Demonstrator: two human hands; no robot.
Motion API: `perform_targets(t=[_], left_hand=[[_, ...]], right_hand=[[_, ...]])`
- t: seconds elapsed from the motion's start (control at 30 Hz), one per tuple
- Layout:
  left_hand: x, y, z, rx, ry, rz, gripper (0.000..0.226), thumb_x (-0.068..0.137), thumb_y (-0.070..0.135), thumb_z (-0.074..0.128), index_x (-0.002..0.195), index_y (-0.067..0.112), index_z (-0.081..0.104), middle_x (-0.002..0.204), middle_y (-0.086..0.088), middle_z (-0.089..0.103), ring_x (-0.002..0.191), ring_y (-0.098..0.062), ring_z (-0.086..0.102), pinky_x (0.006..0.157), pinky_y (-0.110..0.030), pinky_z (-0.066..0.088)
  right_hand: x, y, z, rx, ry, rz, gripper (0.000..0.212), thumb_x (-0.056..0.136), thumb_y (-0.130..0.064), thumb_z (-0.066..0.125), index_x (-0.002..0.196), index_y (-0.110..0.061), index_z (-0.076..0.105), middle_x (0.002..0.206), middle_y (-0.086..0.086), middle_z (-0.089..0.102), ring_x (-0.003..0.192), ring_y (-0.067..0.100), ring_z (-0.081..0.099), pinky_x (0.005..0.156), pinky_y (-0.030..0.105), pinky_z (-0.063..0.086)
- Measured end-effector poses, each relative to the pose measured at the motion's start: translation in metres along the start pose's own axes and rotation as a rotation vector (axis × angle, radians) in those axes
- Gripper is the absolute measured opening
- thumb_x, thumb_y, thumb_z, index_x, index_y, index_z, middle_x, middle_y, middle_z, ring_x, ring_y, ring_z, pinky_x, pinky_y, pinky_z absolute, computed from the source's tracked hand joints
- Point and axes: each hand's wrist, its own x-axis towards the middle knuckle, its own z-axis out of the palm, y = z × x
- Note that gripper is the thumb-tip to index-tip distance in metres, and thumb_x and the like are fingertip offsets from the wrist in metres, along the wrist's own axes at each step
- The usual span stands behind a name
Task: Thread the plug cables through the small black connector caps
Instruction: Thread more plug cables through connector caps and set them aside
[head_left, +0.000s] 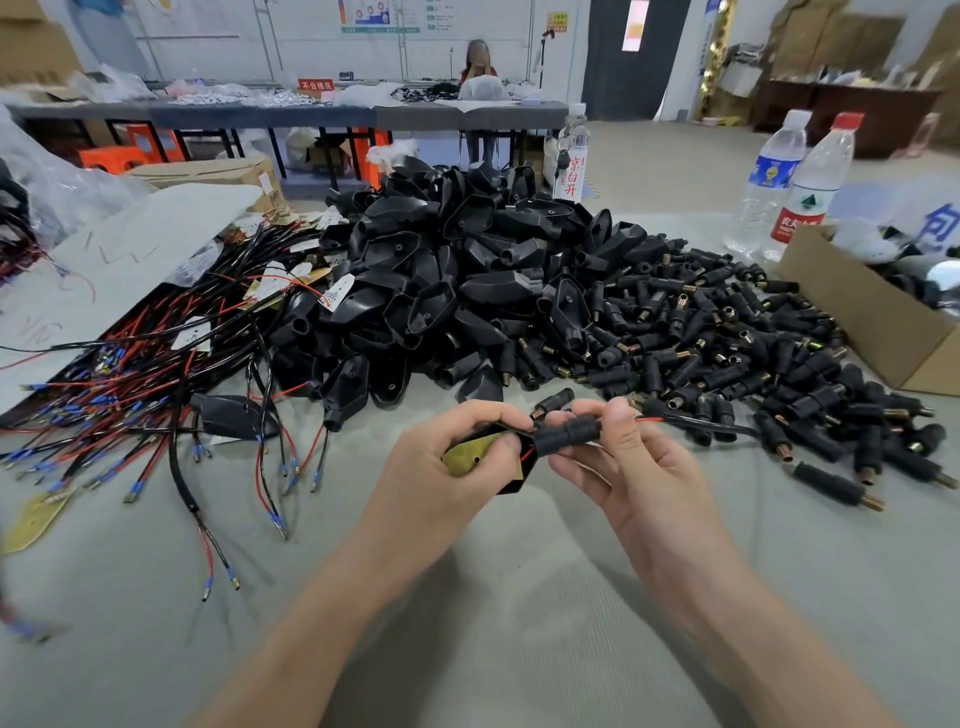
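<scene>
While the left hand (441, 467) curls round a brass-backed plug (470, 456) | right hand (639, 467) pinches a black connector cap (566, 435), cable (711, 426) trailing right | both above the near surface (519, 597) | heap of caps (727, 338) just beyond, right.

Blue-label water bottle (774, 176) and red-cap water bottle (813, 192) stand side by side, just behind open cardboard box (872, 332). Orange stools (111, 156) by long grey table (208, 115); person (479, 65) seated behind.

A small black connector cap (566, 436) is sitting threaded on a red-and-black plug cable (696, 422) trailing right from its brass-backed plug (470, 454); loose caps (727, 338) are lying heaped behind
</scene>
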Motion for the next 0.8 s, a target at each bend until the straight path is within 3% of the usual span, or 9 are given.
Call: perform_targets(t=[0.17, 0.3, 0.4, 0.63, 0.8], left_hand=[[0.000, 0.000, 0.000, -0.015, -0.005, -0.021, 0.023, 0.088, 0.015, 0.062, 0.091, 0.036, 0.071, 0.074, 0.009, 0.069, 0.061, -0.001, 0.055, 0.061, -0.013, 0.047], [0.001, -0.005, 0.002, 0.011, 0.006, -0.049, 0.019, 0.084, 0.024, 0.059, 0.091, 0.037, 0.070, 0.075, 0.008, 0.071, 0.061, -0.018, 0.055, 0.061, -0.025, 0.049], [0.001, -0.006, 0.003, 0.022, 0.010, -0.047, 0.019, 0.084, 0.023, 0.058, 0.091, 0.037, 0.070, 0.074, 0.010, 0.070, 0.060, -0.012, 0.055, 0.060, -0.029, 0.050], [-0.001, -0.009, 0.003, 0.035, 0.022, -0.057, 0.023, 0.086, 0.020, 0.054, 0.090, 0.036, 0.070, 0.069, 0.012, 0.067, 0.057, -0.006, 0.051, 0.055, -0.019, 0.044], [-0.001, -0.009, 0.007, -0.110, -0.025, -0.150, 0.033, 0.089, 0.029, 0.041, 0.094, 0.029, 0.073, 0.069, 0.009, 0.062, 0.059, -0.008, 0.050, 0.049, -0.020, 0.040]], right_hand=[[0.000, -0.001, 0.000, 0.006, 0.015, 0.029, 0.039, 0.077, -0.047, 0.068, 0.094, -0.014, 0.079, 0.107, 0.015, 0.074, 0.088, 0.022, 0.072, 0.077, 0.028, 0.059], [0.001, 0.004, 0.001, -0.067, 0.014, 0.025, 0.042, 0.078, -0.046, 0.068, 0.102, -0.011, 0.075, 0.103, 0.013, 0.075, 0.088, 0.021, 0.072, 0.078, 0.027, 0.059], [0.001, 0.008, 0.001, -0.098, 0.011, 0.015, 0.040, 0.079, -0.046, 0.069, 0.100, -0.013, 0.077, 0.098, 0.012, 0.076, 0.087, 0.019, 0.072, 0.077, 0.026, 0.058], [0.002, 0.010, 0.001, -0.123, -0.032, 0.001, 0.035, 0.075, -0.050, 0.071, 0.096, -0.024, 0.080, 0.095, 0.010, 0.076, 0.085, 0.017, 0.072, 0.076, 0.024, 0.058], [0.005, 0.012, 0.000, -0.073, 0.019, 0.054, 0.039, 0.078, -0.045, 0.068, 0.096, -0.012, 0.074, 0.088, 0.008, 0.075, 0.076, 0.016, 0.070, 0.070, 0.023, 0.057]])
